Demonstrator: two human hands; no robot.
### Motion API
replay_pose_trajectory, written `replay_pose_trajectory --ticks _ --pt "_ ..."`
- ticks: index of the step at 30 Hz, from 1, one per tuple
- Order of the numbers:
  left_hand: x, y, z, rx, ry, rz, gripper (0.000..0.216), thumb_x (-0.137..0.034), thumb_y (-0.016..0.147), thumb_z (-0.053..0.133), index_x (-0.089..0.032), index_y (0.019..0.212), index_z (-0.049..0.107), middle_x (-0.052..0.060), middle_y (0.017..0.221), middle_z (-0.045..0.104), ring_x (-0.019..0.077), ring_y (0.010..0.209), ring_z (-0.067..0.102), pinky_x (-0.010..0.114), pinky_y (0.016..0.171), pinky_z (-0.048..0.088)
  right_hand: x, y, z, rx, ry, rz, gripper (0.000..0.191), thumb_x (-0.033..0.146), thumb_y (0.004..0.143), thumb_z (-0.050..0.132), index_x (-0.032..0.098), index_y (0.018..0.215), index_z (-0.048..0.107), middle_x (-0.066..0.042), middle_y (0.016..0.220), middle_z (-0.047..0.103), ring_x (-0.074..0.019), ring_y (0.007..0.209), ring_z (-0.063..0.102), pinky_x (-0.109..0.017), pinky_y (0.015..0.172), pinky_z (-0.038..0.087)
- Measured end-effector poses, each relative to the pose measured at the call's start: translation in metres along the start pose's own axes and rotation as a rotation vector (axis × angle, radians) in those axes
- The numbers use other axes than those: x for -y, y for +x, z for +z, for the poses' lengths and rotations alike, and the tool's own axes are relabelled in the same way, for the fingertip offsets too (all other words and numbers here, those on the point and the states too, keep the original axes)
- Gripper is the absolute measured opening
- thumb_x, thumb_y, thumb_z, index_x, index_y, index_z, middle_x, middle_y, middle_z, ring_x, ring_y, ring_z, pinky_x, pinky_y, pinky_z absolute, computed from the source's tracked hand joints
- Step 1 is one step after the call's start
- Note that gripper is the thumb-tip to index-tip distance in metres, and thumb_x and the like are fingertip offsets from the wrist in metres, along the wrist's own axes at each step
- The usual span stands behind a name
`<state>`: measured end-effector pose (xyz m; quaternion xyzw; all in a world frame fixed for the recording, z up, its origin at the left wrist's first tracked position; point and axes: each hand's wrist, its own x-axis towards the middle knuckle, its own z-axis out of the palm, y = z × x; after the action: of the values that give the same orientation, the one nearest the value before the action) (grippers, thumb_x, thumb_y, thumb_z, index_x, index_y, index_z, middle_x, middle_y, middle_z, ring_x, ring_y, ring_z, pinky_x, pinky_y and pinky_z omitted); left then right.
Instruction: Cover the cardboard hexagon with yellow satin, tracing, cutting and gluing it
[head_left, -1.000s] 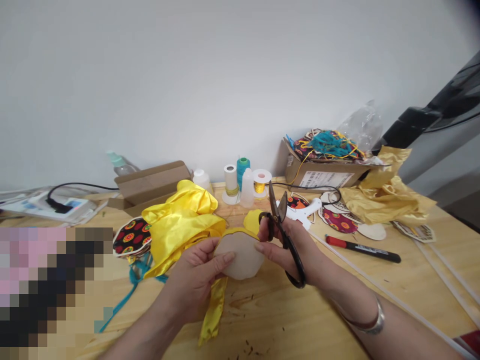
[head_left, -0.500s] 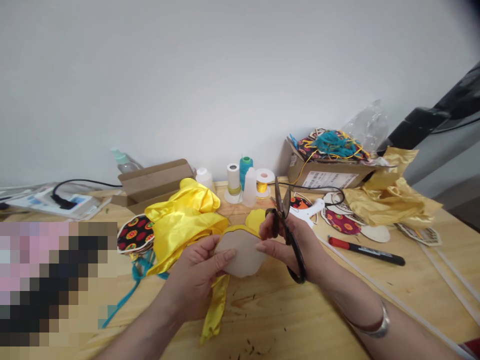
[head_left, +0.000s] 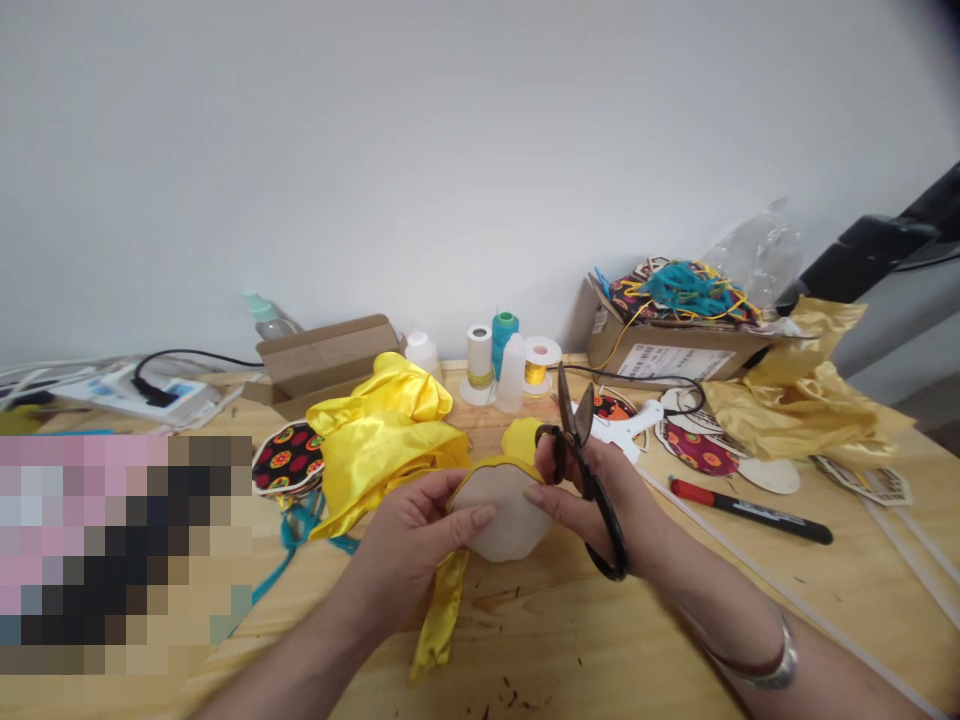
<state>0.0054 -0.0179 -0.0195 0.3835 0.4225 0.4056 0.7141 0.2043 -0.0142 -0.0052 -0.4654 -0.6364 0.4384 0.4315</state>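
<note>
My left hand pinches the left side of a whitish scalloped piece with yellow fabric along its upper edge. The thumb lies flat on the pale face. My right hand carries black-handled scissors, blades pointing up and slightly parted, while its thumb touches the piece's right edge. A yellow scrap shows just behind the piece. Below my left hand hangs a narrow yellow satin strip. Bunched yellow satin cloth lies beyond that hand.
At the back stand a teal thread cone, a yellow thread spool and white bottles. A cardboard box of patterned pieces sits right, near gold cloth and a red-and-black marker. An opened carton stands left.
The whole view has shifted, so everything appears a little further right. Both hands keep the same hold on the pale piece and the scissors.
</note>
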Motion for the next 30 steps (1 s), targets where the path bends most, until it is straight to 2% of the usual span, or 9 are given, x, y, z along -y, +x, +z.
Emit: replay_pose_trajectory --ticks 4,13,24,30 --pt "-0.001 -0.001 0.002 -0.023 0.020 0.019 0.024 -0.026 0.066 0.083 -0.017 0.088 0.077 0.005 0.079 0.078 0.0174 0.070 0.071 0.023 0.065 0.056 -0.001 -0.002 0.000 0.003 -0.044 -0.009 0.017 0.022 0.074 0.068 0.020 0.079 0.052 0.003 0.071 0.050 -0.0119 0.062 0.048 -0.024 0.055 0.041" --pt "-0.006 -0.004 0.005 -0.055 0.109 0.058 0.014 -0.030 0.066 0.081 -0.018 0.069 0.077 0.004 0.065 0.074 0.0151 0.058 0.066 0.020 0.055 0.050 -0.006 -0.004 0.001 0.001 -0.087 -0.030 0.016 0.023 0.075 0.068 0.021 0.080 0.053 0.000 0.074 0.055 -0.0154 0.068 0.054 -0.026 0.059 0.046" --pt "-0.011 -0.007 0.007 -0.066 0.172 0.053 0.013 -0.032 0.068 0.079 -0.019 0.069 0.078 0.003 0.065 0.074 0.0134 0.056 0.063 0.019 0.053 0.048 -0.008 -0.005 0.002 0.013 -0.052 -0.003 0.017 0.022 0.075 0.069 0.022 0.081 0.053 0.001 0.074 0.052 -0.0142 0.066 0.052 -0.024 0.057 0.044" --pt "-0.008 -0.007 0.005 -0.061 0.215 0.049 0.017 -0.034 0.071 0.077 -0.018 0.076 0.079 0.004 0.068 0.075 0.0140 0.058 0.064 0.020 0.055 0.049 -0.008 -0.006 0.002 0.005 -0.062 -0.026 0.015 0.021 0.076 0.067 0.022 0.082 0.053 0.002 0.075 0.053 -0.0138 0.068 0.052 -0.024 0.059 0.044"
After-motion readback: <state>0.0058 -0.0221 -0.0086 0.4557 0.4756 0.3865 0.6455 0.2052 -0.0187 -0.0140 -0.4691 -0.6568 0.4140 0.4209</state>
